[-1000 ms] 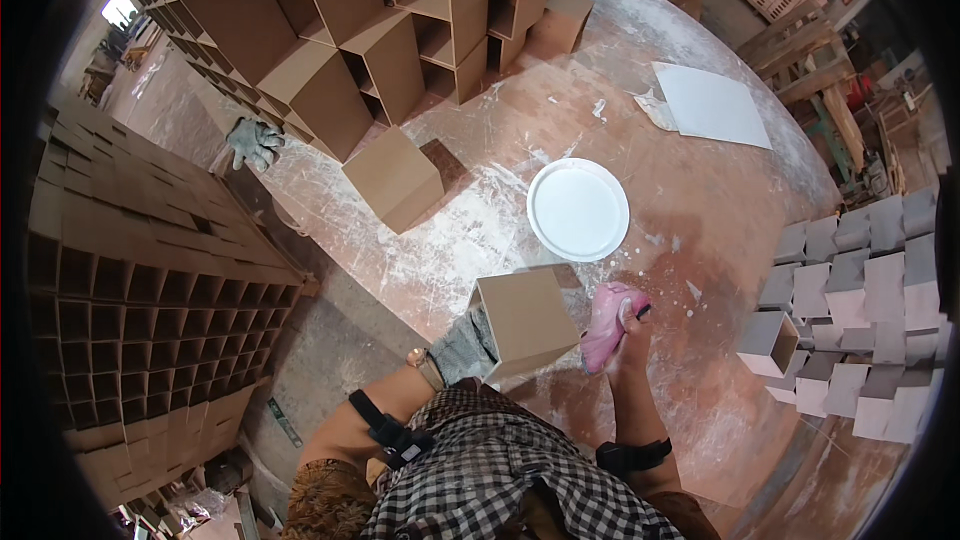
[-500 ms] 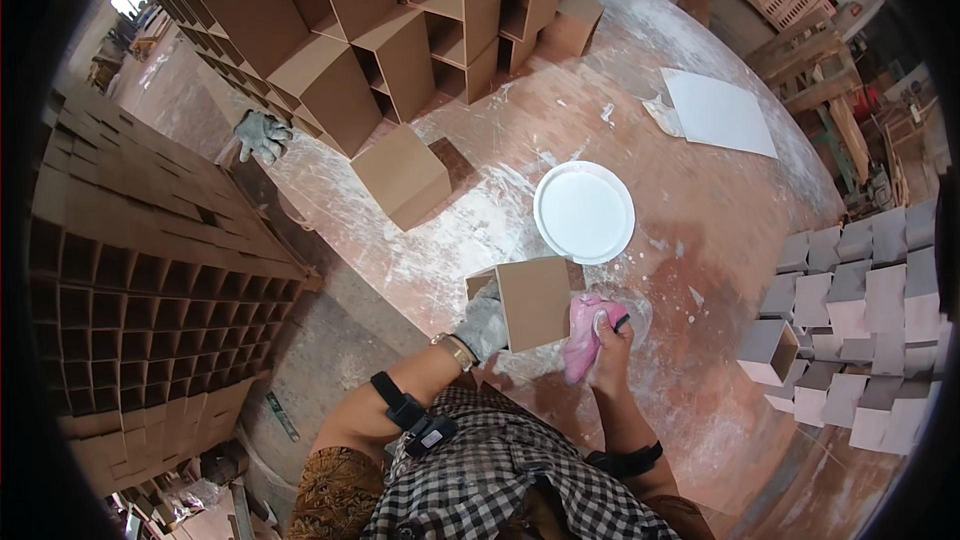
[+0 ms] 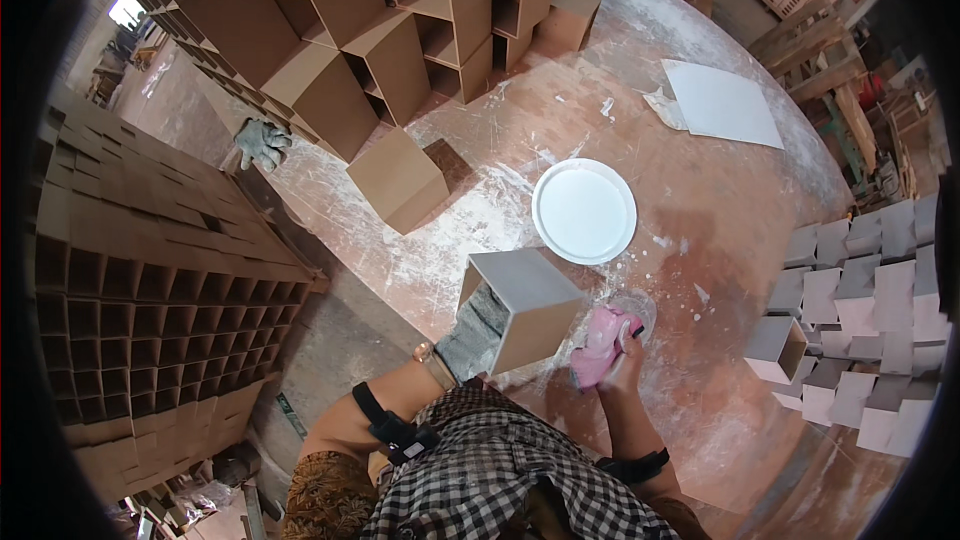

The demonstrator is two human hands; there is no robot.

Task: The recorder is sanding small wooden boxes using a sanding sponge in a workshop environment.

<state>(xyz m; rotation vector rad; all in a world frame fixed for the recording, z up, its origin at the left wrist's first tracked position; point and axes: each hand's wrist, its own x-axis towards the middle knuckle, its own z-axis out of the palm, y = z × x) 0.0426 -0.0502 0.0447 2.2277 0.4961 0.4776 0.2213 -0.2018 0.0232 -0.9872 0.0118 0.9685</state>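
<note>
A grey work glove covers my left hand [image 3: 474, 332], which reaches into the open end of a cardboard box [image 3: 530, 305] and holds it up from inside; the fingers are hidden within. The box's top face looks grey-white, while the face toward me is plain brown. Just right of the box, my right hand [image 3: 626, 365] is bare and closed around a bunched pink cloth [image 3: 605, 340]. A clear, plastic-looking rim [image 3: 645, 308] shows beside the cloth. Beyond the box lies a round white tray [image 3: 584, 212] with a pale surface.
Brown boxes [image 3: 330, 90] are stacked at the far left, with a single box [image 3: 398, 180] before them. A grey glove [image 3: 262, 143] lies at the table's left edge. White-faced boxes [image 3: 860, 330] stand at right. A white sheet [image 3: 722, 103] lies farther back.
The box has turned in my left hand, so its grey-white face now shows on top. My right hand and the pink cloth have shifted slightly right, away from the box.
</note>
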